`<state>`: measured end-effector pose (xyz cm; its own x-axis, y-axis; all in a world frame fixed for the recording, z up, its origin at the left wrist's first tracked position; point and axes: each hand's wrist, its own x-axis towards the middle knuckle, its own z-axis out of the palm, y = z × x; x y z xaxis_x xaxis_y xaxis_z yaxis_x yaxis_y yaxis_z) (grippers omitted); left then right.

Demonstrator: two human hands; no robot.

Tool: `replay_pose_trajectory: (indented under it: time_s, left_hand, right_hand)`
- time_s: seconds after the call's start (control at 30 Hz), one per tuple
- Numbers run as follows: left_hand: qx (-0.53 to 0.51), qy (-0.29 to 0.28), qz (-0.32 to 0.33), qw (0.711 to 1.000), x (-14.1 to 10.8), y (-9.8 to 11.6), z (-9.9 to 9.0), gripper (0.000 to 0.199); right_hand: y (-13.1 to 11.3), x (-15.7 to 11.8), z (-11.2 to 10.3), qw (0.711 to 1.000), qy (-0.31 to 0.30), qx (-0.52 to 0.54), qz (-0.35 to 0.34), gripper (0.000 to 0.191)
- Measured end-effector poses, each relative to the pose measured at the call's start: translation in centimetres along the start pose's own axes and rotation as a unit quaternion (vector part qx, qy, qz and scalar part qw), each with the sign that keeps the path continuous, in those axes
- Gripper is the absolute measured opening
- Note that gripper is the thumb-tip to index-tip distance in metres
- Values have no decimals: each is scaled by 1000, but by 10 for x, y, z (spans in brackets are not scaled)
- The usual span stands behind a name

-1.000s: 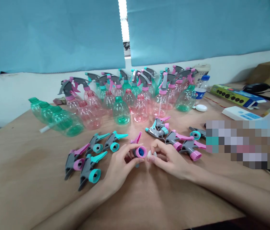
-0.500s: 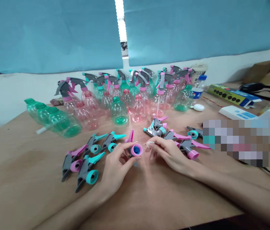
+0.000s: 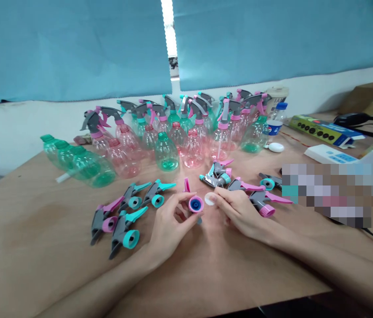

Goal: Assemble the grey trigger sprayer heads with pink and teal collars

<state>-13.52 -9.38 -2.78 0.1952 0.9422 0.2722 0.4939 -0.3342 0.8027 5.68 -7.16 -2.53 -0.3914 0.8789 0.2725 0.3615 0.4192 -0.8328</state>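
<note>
My left hand (image 3: 175, 225) is closed around a grey and pink trigger spray head (image 3: 195, 204), its collar turned toward me with a blue inside. Between the thumb and fingers of my right hand (image 3: 239, 210) is a small white disc (image 3: 210, 199), held close beside the collar but apart from it. Left of my hands lie several loose spray heads, among them a turquoise one (image 3: 125, 234) and a pink one (image 3: 105, 221). More spray heads, such as a pink-collared one (image 3: 262, 203), lie beyond my right hand.
Open bottles, like a green one (image 3: 167, 154) and a pink one (image 3: 193, 152), stand behind. Green bottles (image 3: 90, 165) are lined up at left. Bottles with spray heads fill the back. At right are a yellow box (image 3: 322, 128), a white power strip (image 3: 330, 154) and a blurred-out object.
The white disc in my right hand has turned its flat face toward me, next to the collar. Both hands appear slightly further right, with the whole view shifted a little.
</note>
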Motion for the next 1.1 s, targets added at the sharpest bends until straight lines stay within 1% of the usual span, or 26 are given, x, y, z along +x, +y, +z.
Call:
replay_pose_trajectory:
  time_s: [0.13,0.3,0.37,0.6,0.7,0.8,0.87,1.0,1.1]
  left_hand:
    - [19,-5,11,1000,4,4,5,27]
    - [16,-22,31,999,8,7,12,25]
    - [11,-24,38,999,10,5,14,27]
    - [-4,-16,45,999,10,3,15,24]
    - [-9,-19,43,999,10,4,14,27]
    - [-7,-20,41,999,10,3,15,30]
    - [3,-16,41,999,11,3,14,29]
    - [21,-10,49,999,11,3,13,25]
    - [36,-9,54,998,12,5,12,26]
  right_hand:
    - [-1,2,0,999,-4,-34,-38,44]
    - [1,2,-1,995,-57,-42,-77,41]
    - [3,2,-1,993,-62,-53,-84,41]
    - [8,2,-1,996,-49,-55,-42,46]
    - [10,2,-1,998,-26,-50,-35,46]
    - [11,3,-2,998,30,-43,-43,39]
    - [10,4,-4,997,47,-37,-52,28]
    - [8,3,-6,995,3,-49,-92,7]
    - [9,2,-7,990,-12,-70,-122,7]
